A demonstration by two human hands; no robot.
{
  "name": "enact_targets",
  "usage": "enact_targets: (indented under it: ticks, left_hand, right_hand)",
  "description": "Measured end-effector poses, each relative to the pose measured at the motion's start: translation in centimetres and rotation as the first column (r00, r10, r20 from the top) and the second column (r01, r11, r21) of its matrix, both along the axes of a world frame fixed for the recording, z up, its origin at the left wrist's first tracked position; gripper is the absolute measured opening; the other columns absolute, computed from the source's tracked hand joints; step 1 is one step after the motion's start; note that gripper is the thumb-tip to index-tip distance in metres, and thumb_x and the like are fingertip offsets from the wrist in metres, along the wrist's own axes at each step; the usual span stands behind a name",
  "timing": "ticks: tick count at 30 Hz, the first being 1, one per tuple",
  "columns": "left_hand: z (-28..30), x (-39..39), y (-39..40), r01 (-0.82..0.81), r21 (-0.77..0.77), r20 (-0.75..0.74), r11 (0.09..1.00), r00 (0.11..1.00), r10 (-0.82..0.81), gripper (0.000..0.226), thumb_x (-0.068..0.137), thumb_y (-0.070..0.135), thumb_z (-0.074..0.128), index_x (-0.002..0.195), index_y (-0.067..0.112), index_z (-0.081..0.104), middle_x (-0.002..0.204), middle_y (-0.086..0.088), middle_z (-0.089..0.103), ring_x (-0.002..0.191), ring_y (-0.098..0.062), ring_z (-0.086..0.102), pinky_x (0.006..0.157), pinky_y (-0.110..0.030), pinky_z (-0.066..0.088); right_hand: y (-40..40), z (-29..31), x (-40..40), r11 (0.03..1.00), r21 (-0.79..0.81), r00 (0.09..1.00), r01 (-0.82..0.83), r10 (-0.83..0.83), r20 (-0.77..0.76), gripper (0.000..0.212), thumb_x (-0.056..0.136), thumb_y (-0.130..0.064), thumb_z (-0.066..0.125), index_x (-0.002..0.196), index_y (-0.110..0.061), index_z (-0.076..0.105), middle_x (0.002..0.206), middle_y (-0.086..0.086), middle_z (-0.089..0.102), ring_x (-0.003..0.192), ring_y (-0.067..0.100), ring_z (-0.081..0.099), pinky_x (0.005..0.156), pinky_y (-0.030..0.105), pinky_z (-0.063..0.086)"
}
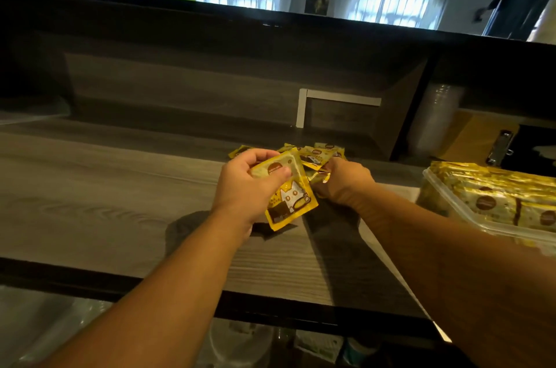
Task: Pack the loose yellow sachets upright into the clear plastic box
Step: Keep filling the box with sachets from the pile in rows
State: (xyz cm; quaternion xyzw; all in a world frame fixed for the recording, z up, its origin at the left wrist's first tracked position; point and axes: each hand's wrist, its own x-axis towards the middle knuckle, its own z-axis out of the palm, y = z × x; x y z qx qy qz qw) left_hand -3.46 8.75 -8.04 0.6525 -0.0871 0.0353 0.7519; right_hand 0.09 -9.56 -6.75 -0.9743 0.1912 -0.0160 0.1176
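We see two bare forearms reaching in from the bottom edge of the view, each ending in a hand. Neither arm wears a sleeve anywhere in the visible stretch, from the lower frame edge up to the wrist. We see no watch, bracelet or band on either wrist, and no glove. The left hand shows its back, with four knuckles and a thumb whose short, plain nail is visible. The right hand also shows its back, with raised tendons running toward the wrist. We make out no rings on the fingers that show. No clothing appears in view.
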Motion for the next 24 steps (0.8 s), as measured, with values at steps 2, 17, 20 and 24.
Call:
enact_targets:
  ticks: [2,17,20,24]
  left_hand:
    - [0.1,0.0,0.1,0.028,-0.065,-0.023,0.997,0.999,-0.03,0.024,0.082,0.007,0.077,0.095,0.025,0.069,0.097,-0.004,0.075,0.083,-0.019,0.075,0.071,-0.043,0.062]
    - [-0.5,0.3,-0.5,-0.077,-0.072,-0.085,0.994,0.994,0.071,0.02,0.082,0.008,0.077,0.096,0.021,0.072,0.092,-0.008,0.076,0.079,-0.02,0.075,0.065,-0.036,0.059]
    - [-0.5,-0.3,-0.9,-0.128,0.054,-0.018,0.99,0.992,0.129,0.021,0.084,0.01,0.076,0.089,0.029,0.069,0.092,-0.005,0.076,0.08,-0.019,0.075,0.07,-0.04,0.06]
    - [-0.1,-1.8,-2.2,-0.161,0.204,0.054,0.966,0.987,0.153,0.016,0.089,0.017,0.072,0.089,0.031,0.066,0.092,0.001,0.075,0.083,-0.014,0.074,0.07,-0.034,0.06]
  right_hand:
    - [0.0,-0.1,0.3,0.998,0.045,0.999,0.04,-0.04,0.012,0.077,0.065,-0.064,0.073,0.126,-0.024,0.049,0.12,0.007,0.059,0.111,0.032,0.053,0.096,0.049,0.047]
    - [-2.4,2.2,-4.0,0.833,0.55,0.986,0.058,-0.135,0.1,0.095,0.065,-0.008,0.086,0.143,-0.016,0.032,0.126,0.011,0.054,0.116,0.029,0.056,0.095,0.042,0.052]
    - [-3.2,3.0,-5.6,0.734,0.678,0.955,-0.04,-0.171,0.241,0.077,0.074,0.0,0.077,0.136,-0.02,0.038,0.115,0.004,0.058,0.106,0.023,0.062,0.081,0.037,0.058]
    - [-4.6,5.0,-8.6,0.659,0.726,0.892,-0.195,-0.188,0.411,0.056,0.082,-0.002,0.072,0.128,-0.02,0.046,0.112,-0.001,0.061,0.098,0.013,0.06,0.06,0.021,0.052]
